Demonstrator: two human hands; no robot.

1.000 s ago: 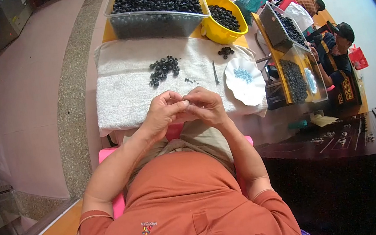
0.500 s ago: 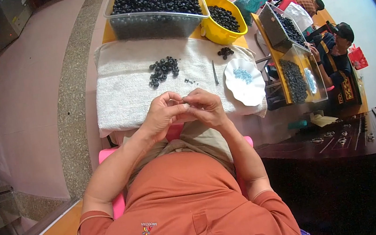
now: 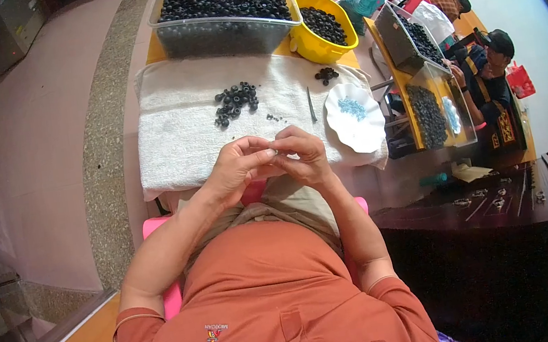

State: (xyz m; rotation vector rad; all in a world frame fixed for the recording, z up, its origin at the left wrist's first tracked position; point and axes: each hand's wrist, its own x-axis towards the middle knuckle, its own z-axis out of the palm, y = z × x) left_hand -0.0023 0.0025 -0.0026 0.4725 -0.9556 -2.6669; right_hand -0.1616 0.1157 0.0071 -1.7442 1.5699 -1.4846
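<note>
Fingertips of my left hand [image 3: 240, 167] and my right hand [image 3: 302, 157] meet at the near edge of a white towel [image 3: 176, 139]. Both hands are pinched closed around something too small and too hidden by the fingers to make out. Beyond them on the towel lies a loose pile of black ring-like parts [image 3: 235, 103], with a few tiny dark bits [image 3: 274, 117] nearer my fingers. To the right are a thin dark pointed tool [image 3: 312, 105], a small cluster of dark parts [image 3: 326, 75] and a white scalloped plate [image 3: 353, 142] holding small pale-blue pieces [image 3: 351, 108].
A clear bin [image 3: 221, 31] full of black parts and a yellow basin [image 3: 318, 49] stand behind the towel. At the right, another person [image 3: 491, 73] sits by a table with more clear bins [image 3: 442, 107]. A dark surface [image 3: 432, 216] with small metal pieces lies near right.
My fingertips have shifted slightly against each other, with my right fingers a little more raised. The pinch stays in the same place, and the table things look unchanged.
</note>
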